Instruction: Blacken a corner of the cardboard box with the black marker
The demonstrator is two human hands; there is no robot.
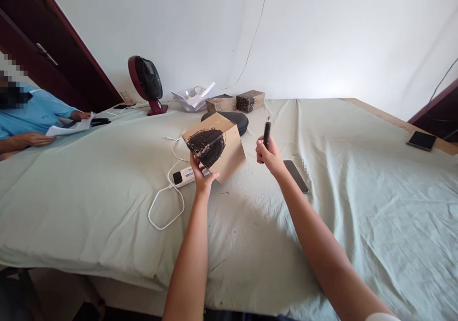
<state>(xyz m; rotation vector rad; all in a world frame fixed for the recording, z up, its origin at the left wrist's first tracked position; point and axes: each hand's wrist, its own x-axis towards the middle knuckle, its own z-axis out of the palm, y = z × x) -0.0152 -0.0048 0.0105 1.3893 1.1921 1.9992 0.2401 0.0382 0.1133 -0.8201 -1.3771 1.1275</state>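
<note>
In the head view, my left hand [203,178] grips a brown cardboard box [231,156] from below at its near left corner. The box is tilted, and a patch of black, stringy, tangled material [207,145] covers part of its left side and edge. To the right of the box, my right hand [269,153] is closed around a slim black pen-like tool [266,134]. Its thin tip points up and away from the box, and its exact kind cannot be made out.
A white power strip [184,176] with a looped cable lies left of the box. Behind stand a black case [240,121], two cardboard boxes [250,100], a plastic basket [191,101] and a fan [146,80]. A dark tablet [296,176] lies right; a person holds papers [71,127] far left.
</note>
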